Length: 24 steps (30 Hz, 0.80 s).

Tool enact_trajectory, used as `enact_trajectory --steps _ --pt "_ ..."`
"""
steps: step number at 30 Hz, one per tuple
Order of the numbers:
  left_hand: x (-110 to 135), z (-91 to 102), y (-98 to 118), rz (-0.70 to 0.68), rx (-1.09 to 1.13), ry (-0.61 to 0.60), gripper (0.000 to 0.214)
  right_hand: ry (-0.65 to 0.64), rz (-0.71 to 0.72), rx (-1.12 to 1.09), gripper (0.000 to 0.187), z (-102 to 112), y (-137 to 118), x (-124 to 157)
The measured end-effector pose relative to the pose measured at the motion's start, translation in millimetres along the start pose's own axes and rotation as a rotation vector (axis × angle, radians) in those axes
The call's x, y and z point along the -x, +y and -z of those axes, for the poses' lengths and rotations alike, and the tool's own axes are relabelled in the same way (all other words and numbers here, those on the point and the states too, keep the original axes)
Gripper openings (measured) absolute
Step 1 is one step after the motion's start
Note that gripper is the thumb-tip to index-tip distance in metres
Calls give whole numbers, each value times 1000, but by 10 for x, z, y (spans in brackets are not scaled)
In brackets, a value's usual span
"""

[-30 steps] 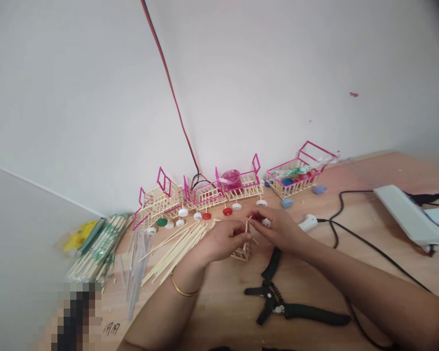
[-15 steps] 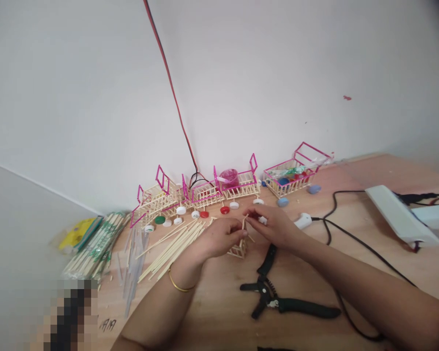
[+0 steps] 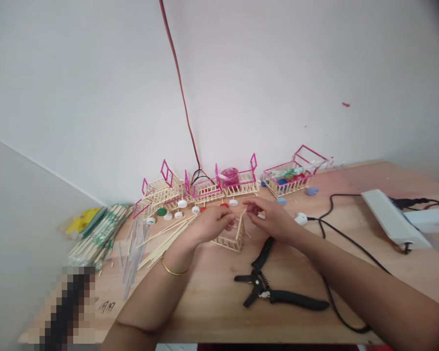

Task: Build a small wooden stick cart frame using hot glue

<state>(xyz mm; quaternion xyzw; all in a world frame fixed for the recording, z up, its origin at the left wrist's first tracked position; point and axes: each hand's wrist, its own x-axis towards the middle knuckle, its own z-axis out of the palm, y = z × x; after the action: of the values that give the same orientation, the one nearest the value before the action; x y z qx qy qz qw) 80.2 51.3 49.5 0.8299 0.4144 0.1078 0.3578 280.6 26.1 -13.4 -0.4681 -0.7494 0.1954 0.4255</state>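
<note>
L hand [image 3: 214, 225] has been drawn back slightly since prev. view, so more of stick frame [image 3: 238, 240] is exposed. L to R: packed sticks [image 3: 100, 234], then loose sticks [image 3: 166, 243], are laid on table [image 3: 205, 302]. L fingers are half curled by frame; grip can't be told. Frame is set betw. hands, pliers [image 3: 256, 282] nearer viewer. R hand [image 3: 272, 217] is held at frame's upper corner, fingertips bunched; grip unclear.

A red wire [image 3: 183, 97] runs down the wall [image 3: 278, 73], left of a white case [image 3: 392, 218].
</note>
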Motion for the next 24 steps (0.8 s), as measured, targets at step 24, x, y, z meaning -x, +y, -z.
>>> enact_trajectory --steps 24 --pt "399 -715 -195 -176 -324 521 19 -112 -72 -68 29 -88 0 33"
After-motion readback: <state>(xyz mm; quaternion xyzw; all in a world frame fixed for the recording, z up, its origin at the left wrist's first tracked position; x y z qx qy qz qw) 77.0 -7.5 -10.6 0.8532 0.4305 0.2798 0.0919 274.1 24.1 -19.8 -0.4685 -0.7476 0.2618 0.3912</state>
